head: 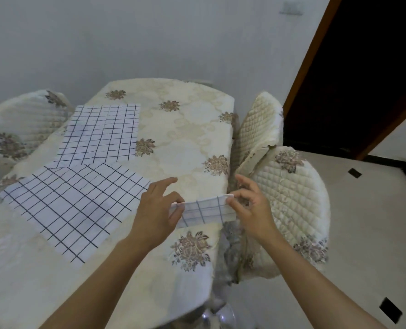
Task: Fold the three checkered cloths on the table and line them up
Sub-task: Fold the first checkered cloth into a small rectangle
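**One cloth folded and in hand, two lying open on the table**

Both my hands are on the folded cloth (206,211), a narrow checkered strip held at the right-hand edge of the table (185,129), on the side nearest me. My left hand (158,210) pinches the strip's left end between thumb and curled fingers, with the forefinger pointing out across the table. My right hand (249,205) pinches the right end between thumb and forefinger, its other fingers raised and loosely bent. The strip runs level between the two grips. I cannot tell whether its lower edge touches the tabletop or hangs just clear of it.

Two other cloths lie open and flat on the left half of the table:
- The near cloth (73,205) sits askew to the table's edges, one corner reaching close to my left hand.
- The far cloth (99,134) lies toward the table's far left, its near edge meeting or slightly overlapping the near cloth – which of the two, I cannot tell.

The table wears a cream covering with a floral pattern. A quilted chair (289,205) stands against the table's right side, just beyond my right hand, and a second chair (19,129) stands at the table's left side
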